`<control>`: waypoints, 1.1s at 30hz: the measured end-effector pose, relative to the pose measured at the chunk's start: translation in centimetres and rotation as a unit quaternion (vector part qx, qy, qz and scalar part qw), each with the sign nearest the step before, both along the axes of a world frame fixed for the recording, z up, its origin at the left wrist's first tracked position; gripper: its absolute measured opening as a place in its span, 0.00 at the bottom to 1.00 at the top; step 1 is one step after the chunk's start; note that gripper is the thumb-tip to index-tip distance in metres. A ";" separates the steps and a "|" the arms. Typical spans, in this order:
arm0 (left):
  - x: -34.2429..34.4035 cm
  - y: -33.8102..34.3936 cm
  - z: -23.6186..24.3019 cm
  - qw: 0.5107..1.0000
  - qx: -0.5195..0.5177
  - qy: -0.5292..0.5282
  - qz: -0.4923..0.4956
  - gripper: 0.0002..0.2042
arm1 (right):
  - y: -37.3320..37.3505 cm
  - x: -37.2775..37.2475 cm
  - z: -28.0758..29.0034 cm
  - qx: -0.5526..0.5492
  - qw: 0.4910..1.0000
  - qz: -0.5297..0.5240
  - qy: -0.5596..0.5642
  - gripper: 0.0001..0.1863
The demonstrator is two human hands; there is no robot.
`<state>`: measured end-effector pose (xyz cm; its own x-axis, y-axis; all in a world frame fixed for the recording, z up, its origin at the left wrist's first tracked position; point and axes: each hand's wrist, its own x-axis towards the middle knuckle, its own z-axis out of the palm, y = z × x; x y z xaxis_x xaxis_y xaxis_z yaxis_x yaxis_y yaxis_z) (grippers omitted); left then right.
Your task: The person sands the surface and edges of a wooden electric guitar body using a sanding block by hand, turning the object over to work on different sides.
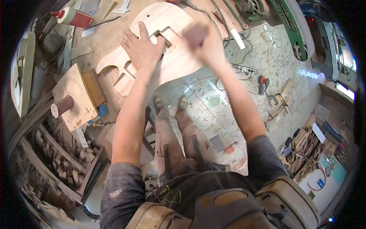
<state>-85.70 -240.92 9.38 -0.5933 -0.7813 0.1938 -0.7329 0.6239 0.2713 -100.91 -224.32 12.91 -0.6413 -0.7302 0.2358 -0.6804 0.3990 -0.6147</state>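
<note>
"State of hands?"
"Left hand [143,47] palm down, fingers spread, on the guitar body [179,57] beside a cutout. Right hand [209,49] closed round a brown block [195,35]; blurred, so contact with the wood cannot be confirmed."
"Step in hand?"
"Judged to be rubbing the face. The next pass would call for even pressure, with the left steadying."
"Where and how does the body lie?"
"Flat at the bench's [108,35] near edge. Long axis slants from near left to far right; the horned end points near left."
"Further out?"
"Red-and-cream bottle [78,18], far left."
</note>
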 end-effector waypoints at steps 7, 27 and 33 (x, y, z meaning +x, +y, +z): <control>1.5 -0.7 -0.5 1.000 -0.011 -0.010 0.016 0.43 | 4.4 6.6 -0.8 0.091 0.992 0.050 -0.068 0.43; 0.1 -0.6 -1.0 1.000 -0.007 -0.013 0.013 0.45 | 1.0 -0.4 -1.1 -0.010 1.000 -0.004 -0.020 0.36; 0.3 -0.4 -0.3 1.000 -0.017 -0.019 0.009 0.45 | 3.7 2.2 0.6 0.043 0.987 0.144 -0.052 0.36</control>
<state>-85.38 -241.28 9.03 -0.5876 -0.7847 0.1975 -0.7530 0.6196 0.2213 -98.72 -220.58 13.55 -0.4215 -0.9002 0.1091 -0.7076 0.2513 -0.6604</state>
